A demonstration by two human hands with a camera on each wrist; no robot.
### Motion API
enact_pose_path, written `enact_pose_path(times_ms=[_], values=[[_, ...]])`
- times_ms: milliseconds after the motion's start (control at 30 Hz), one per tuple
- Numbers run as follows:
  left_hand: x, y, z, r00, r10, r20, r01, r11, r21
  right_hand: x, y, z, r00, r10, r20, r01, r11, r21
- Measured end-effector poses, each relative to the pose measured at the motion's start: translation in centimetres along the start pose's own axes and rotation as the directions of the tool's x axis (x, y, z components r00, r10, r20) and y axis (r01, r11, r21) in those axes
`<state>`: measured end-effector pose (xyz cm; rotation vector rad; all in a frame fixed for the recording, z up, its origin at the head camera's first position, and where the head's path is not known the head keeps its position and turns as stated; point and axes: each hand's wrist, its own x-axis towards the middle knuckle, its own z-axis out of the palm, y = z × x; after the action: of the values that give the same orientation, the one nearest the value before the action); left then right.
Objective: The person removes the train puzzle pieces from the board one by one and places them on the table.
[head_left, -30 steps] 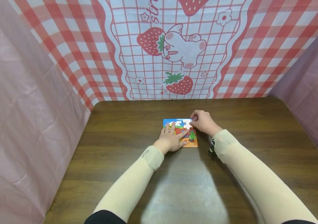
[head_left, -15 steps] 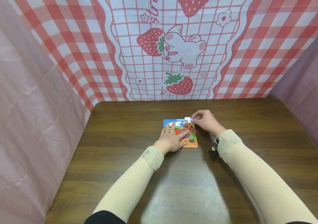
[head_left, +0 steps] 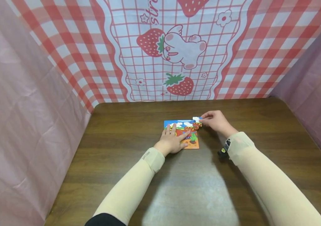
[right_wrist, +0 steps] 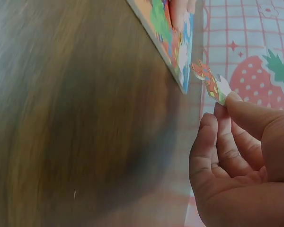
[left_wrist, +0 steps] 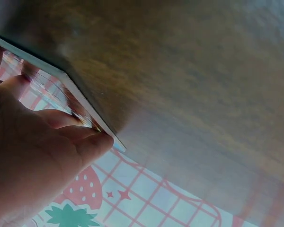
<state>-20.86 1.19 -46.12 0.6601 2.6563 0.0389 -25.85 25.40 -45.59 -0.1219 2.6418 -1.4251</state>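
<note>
Strawberry-print cloth [head_left: 171, 51] behind brown table [head_left: 126, 135]

Head view: I could make out one bit of lettering [head_left: 154, 14], red, on the hanging cloth [head_left: 132, 37], beside a small outlined star [head_left: 144, 18]. Read it as "str", lower case, turned on its side, the "s" lowest and the letters climbing; anything past the "r" was cut by the top edge of my feed. Left cuff [head_left: 156, 161]: short line of dark print [head_left: 147, 155], slanting along the outer side, too small for me to read. Black wrist unit [head_left: 221, 155] beside the right cuff [head_left: 241, 142]: one yellow mark [head_left: 223, 150]; from my end I couldn't tell whether letter, figure or logo.
</note>
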Motion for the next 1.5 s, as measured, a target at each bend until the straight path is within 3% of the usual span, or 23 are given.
enact_pose_path(times_ms=[600,967,1200,1500], values=[[0.1,0.0,0.1,1.0,-0.013,0.009,0.013,1.0,-0.006,-2.7,2.8,-4.7,0.998,0.065,0.015,-0.066,0.995,0.081],[0.2,0.0,0.1,1.0,-0.017,0.01,0.017,1.0,-0.007,-3.7,4.8,-7.8,0.994,0.106,0.014,-0.106,0.994,0.024],[0.1,0.0,0.0,1.0,-0.019,0.014,0.019,1.0,-0.002,-3.7,6.4,-9.3,0.99,0.143,0.01,-0.143,0.989,0.038],[0.0,0.1,-0.1,1.0,-0.015,0.015,0.015,1.0,-0.01,-3.9,7.4,-10.3,0.989,0.147,0.01,-0.145,0.984,-0.098]])
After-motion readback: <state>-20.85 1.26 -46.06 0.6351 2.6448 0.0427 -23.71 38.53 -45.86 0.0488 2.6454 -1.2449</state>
